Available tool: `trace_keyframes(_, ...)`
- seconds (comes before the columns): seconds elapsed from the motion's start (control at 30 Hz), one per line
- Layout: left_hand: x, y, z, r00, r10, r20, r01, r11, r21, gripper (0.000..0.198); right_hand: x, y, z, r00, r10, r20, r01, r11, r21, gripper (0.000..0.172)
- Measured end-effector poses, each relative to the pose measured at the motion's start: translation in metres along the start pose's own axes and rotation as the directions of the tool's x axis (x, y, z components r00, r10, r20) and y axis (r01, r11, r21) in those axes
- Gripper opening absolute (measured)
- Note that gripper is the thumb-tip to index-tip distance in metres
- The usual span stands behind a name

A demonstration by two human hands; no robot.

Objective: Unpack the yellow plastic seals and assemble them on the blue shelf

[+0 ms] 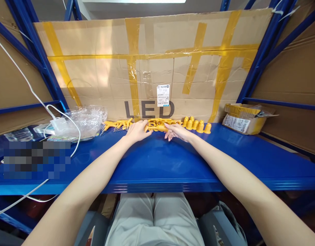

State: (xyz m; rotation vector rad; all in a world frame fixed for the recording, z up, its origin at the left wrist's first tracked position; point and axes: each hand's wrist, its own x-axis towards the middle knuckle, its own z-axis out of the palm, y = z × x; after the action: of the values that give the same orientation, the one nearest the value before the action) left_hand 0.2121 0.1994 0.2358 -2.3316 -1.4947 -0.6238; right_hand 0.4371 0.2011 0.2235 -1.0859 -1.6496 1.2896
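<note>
At the back of the blue shelf, my left hand (pixel 138 132) is closed round one end of a long yellow plastic part (pixel 158 128). My right hand (pixel 178 132) has its thumb and fingers at the other end of this part, with the lower fingers curled. Just behind my hands lie more yellow plastic pieces (pixel 170 121) with round openings. Left of my left hand is a pile of branched yellow pieces (pixel 117 124) with small metal bits, perhaps screws or springs, at its front. Several yellow flanged cups (pixel 200 126) stand to the right of my right hand.
Crumpled clear plastic wrap (pixel 88 119) and a white adapter with cables (pixel 60 125) lie at the left. A small taped carton (pixel 246 119) sits at the right. A large cardboard panel (pixel 101 78) closes off the back. Blue metal posts (pixel 262 58) frame the sides.
</note>
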Motion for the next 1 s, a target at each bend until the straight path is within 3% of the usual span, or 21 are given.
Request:
trace_keyframes(0.27,0.0,0.0,-0.001,0.999,-0.017,0.043,0.019,0.999,-0.038,0.046,-0.003,-0.006,0.003,0.997,0.071,0.013,-0.072,0.976,0.208,0.029)
trace_keyframes(0.37,-0.002,0.0,-0.003,0.997,0.02,0.077,-0.014,0.996,-0.086,0.06,-0.003,-0.011,0.001,0.996,0.085,-0.016,-0.075,0.941,0.33,0.021)
trace_keyframes(0.47,-0.004,-0.001,-0.004,0.994,0.072,0.078,-0.059,0.987,-0.151,0.077,-0.003,-0.017,-0.004,0.988,0.093,-0.125,-0.037,0.921,0.387,0.02)
trace_keyframes(0.63,-0.001,-0.014,0.0,0.999,-0.013,0.05,0.021,0.987,-0.158,0.062,0.0,-0.018,-0.015,0.923,0.009,-0.384,0.148,0.915,0.375,0.015)
trace_keyframes(0.77,0.003,-0.03,0.005,0.994,-0.088,0.062,0.095,0.988,-0.122,0.053,0.012,-0.012,-0.02,0.867,-0.108,-0.486,0.235,0.949,0.208,0.021)
trace_keyframes(0.87,0.004,-0.036,0.007,0.987,-0.138,0.082,0.147,0.982,-0.118,0.049,0.026,-0.012,-0.018,0.792,-0.295,-0.535,0.27,0.955,-0.126,0.033)
trace_keyframes(0.93,0.004,-0.038,0.007,0.983,-0.155,0.098,0.167,0.978,-0.125,0.047,0.037,-0.014,-0.013,0.75,-0.435,-0.498,0.25,0.884,-0.395,0.036)
trace_keyframes(1.0,0.004,-0.038,0.008,0.981,-0.16,0.109,0.174,0.976,-0.131,0.045,0.048,-0.018,-0.005,0.748,-0.513,-0.421,0.199,0.779,-0.595,0.035)
